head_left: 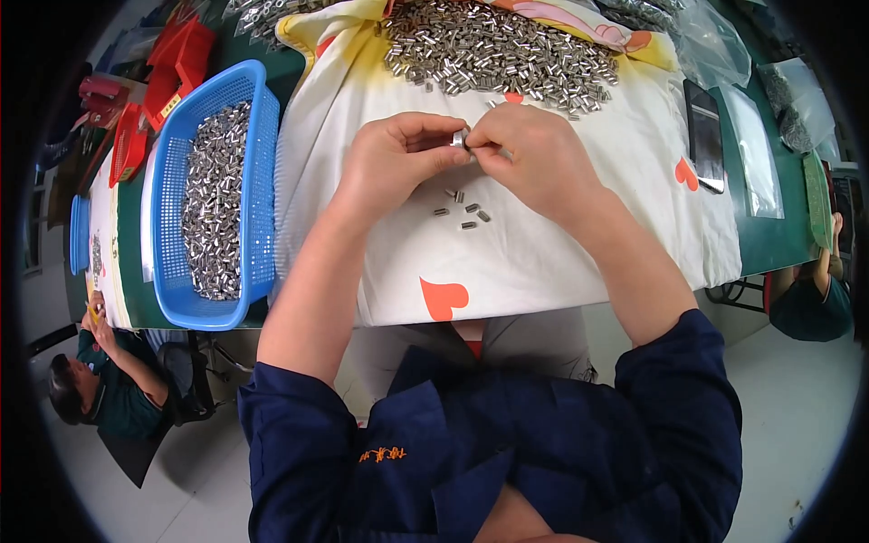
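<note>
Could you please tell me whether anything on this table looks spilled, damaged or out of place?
Nothing looks clearly damaged. Mildly odd are a few small metal cylinders lying on the white cloth, apart from the large heap; whether spilled or set there, I cannot tell.

On my feed I see a dark smartphone (704,136) at upper right, red plastic bins (186,56) at upper left, a seated co-worker (131,385) at lower left.

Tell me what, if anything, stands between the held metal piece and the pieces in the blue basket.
The left hand itself lies between the held metal piece and the blue basket, whose raised right wall comes next. Otherwise only white cloth shows between.
</note>
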A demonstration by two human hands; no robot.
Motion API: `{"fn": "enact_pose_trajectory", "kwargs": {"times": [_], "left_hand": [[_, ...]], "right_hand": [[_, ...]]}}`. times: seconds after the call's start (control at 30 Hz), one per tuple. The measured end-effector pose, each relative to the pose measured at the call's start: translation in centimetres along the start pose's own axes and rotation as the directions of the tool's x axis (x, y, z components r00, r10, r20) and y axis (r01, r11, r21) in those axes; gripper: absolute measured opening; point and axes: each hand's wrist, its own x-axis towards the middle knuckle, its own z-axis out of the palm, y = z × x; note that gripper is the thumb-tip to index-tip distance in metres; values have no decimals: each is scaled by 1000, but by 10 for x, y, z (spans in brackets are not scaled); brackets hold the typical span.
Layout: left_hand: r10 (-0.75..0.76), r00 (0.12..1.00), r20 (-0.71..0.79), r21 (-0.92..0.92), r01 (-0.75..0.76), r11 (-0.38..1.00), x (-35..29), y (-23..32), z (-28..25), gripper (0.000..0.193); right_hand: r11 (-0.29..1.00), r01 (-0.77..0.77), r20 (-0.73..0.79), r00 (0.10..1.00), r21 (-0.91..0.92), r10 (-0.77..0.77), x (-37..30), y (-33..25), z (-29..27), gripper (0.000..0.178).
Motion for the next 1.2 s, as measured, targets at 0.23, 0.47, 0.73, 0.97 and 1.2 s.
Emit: {"fn": "enact_pose_trajectory", "kwargs": {"times": [0.23, 0.47, 0.73, 0.97, 1.2], "left_hand": [[-68, 996, 60, -23, 69, 997, -2, 9, -4, 28], [-83, 993, 89, -13, 85, 996, -2, 5, -1, 29], [-53, 993, 107, -9, 54, 998, 0, 4, -1, 28], [-16, 1000, 12, -196, 18, 980, 3, -1, -7, 28], [-52, 998, 27, -76, 54, 996, 2, 2, -4, 29]], "right_hand": [[879, -267, 157, 962, 395, 221, 3, 5, -8, 10], [950, -284, -109, 948, 130, 298, 10, 27, -14, 13], [961, -95, -102, 992, -259, 71, 9, 36, 11, 12], [874, -274, 73, 961, 402, 267, 5, 0, -9, 7], [922, -188, 28, 981, 337, 190, 1, 1, -2, 8]]}}
